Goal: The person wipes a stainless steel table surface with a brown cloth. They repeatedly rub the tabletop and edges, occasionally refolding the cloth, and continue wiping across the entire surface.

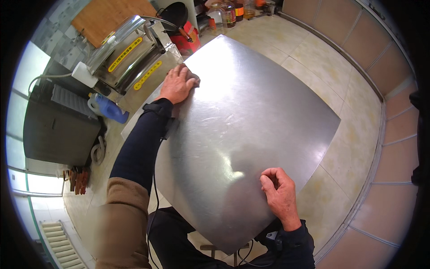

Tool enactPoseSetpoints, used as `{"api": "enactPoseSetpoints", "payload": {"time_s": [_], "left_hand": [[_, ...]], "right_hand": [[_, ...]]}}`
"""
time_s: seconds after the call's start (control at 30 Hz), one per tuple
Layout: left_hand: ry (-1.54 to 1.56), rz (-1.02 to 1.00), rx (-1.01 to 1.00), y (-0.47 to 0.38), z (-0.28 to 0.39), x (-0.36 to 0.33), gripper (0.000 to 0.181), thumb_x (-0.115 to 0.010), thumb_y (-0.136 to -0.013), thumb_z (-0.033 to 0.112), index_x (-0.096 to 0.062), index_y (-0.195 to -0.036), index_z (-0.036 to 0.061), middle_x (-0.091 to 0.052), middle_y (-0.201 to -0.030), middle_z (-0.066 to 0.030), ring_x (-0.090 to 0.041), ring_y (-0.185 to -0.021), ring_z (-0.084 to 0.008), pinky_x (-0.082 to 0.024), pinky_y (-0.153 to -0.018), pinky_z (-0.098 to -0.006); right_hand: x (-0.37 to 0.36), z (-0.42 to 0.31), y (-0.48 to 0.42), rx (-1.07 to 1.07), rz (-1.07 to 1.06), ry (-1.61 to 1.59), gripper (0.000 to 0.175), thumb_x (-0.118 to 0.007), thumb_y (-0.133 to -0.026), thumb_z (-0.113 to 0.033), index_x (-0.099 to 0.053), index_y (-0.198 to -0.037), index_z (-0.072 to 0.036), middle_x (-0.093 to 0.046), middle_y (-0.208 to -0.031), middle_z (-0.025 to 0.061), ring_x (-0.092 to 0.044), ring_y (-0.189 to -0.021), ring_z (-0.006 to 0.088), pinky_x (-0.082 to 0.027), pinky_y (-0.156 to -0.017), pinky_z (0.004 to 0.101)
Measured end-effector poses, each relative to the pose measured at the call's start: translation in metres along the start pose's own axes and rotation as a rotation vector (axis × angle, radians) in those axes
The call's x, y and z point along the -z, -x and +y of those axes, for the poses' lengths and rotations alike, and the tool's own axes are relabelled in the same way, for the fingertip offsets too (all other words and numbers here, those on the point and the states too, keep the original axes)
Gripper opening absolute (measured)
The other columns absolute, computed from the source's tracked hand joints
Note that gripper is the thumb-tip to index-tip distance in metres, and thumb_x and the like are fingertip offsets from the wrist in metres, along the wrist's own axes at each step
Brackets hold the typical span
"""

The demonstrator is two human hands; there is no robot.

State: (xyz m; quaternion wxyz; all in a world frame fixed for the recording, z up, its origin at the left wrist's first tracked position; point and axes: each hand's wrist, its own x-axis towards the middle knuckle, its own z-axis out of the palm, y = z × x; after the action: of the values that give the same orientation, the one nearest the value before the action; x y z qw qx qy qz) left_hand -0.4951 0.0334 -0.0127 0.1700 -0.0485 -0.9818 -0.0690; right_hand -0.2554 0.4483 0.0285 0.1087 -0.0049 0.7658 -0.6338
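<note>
Before me lies a large, shiny metal sheet [248,111] with light scratches and reflections, one corner pointing down at my lap. My left hand [178,84] rests at its upper left edge, fingers bent; whether it grips the edge is not plain. Over the lower right part of the sheet is my right hand [278,195], its thumb and forefinger curled close together; whether something small is between them cannot be seen. Both wrists have dark straps, and a black cable [155,188] runs down beside my left arm.
Upper left stand a steel dough machine [124,57], a wooden board [107,20] and a blue jug [112,108]. A dark cabinet [60,124] is at the left. A wok [174,15] and bottles [228,15] are at the top. Tan tiled panels [396,161] line the right.
</note>
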Motion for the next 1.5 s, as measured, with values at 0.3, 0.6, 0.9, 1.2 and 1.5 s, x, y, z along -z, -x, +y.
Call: {"api": "enactPoseSetpoints", "payload": {"time_s": [0.3, 0.6, 0.9, 1.2, 1.5], "left_hand": [[0.180, -0.178, -0.181, 0.017, 0.096, 0.009, 0.062, -0.061, -0.102, 0.038, -0.052, -0.151, 0.0007, -0.040, -0.164, -0.0263, -0.034, -0.156, -0.0455, -0.032, -0.128, -0.0504], [0.337, -0.151, -0.430, 0.078, 0.186, 0.023, 0.062, -0.071, -0.095, 0.031, -0.053, -0.145, -0.0003, -0.042, -0.159, -0.0285, -0.040, -0.149, -0.0500, -0.036, -0.124, -0.0542], [0.403, -0.249, -0.465, 0.095, 0.195, 0.039, 0.057, -0.071, -0.093, 0.030, -0.057, -0.144, 0.0078, -0.046, -0.161, -0.0175, -0.042, -0.150, -0.0420, -0.040, -0.122, -0.0487], [0.127, -0.198, -0.054, 0.104, 0.118, 0.034, 0.063, -0.062, -0.103, 0.037, -0.048, -0.155, 0.0052, -0.036, -0.170, -0.0221, -0.033, -0.157, -0.0434, -0.030, -0.129, -0.0490], [0.181, -0.192, -0.095, 0.164, 0.155, 0.047, 0.064, -0.067, -0.100, 0.033, -0.051, -0.152, 0.0013, -0.037, -0.167, -0.0256, -0.033, -0.156, -0.0475, -0.031, -0.129, -0.0515]], "right_hand": [[-0.015, 0.001, -0.002, 0.016, -0.007, 0.005, 0.015, -0.072, -0.102, -0.013, -0.068, -0.104, 0.001, -0.070, -0.086, 0.0048, -0.063, -0.076, 0.0117, -0.053, -0.071, 0.0297], [-0.014, 0.008, 0.003, 0.069, -0.008, 0.037, 0.012, -0.066, -0.105, -0.012, -0.066, -0.105, 0.000, -0.066, -0.087, -0.0007, -0.060, -0.076, 0.0071, -0.050, -0.071, 0.0246], [-0.012, 0.008, 0.005, 0.048, 0.045, -0.014, 0.014, -0.070, -0.102, -0.013, -0.068, -0.104, 0.001, -0.069, -0.086, 0.0025, -0.062, -0.075, 0.0096, -0.052, -0.071, 0.0277], [-0.005, 0.002, 0.017, 0.074, 0.051, -0.030, 0.017, -0.071, -0.101, -0.016, -0.070, -0.105, 0.001, -0.074, -0.090, 0.0065, -0.067, -0.077, 0.0137, -0.055, -0.073, 0.0310], [-0.002, -0.004, 0.042, 0.134, 0.048, -0.045, 0.019, -0.072, -0.102, -0.017, -0.070, -0.105, 0.002, -0.074, -0.088, 0.0070, -0.068, -0.076, 0.0146, -0.055, -0.072, 0.0315]]}}
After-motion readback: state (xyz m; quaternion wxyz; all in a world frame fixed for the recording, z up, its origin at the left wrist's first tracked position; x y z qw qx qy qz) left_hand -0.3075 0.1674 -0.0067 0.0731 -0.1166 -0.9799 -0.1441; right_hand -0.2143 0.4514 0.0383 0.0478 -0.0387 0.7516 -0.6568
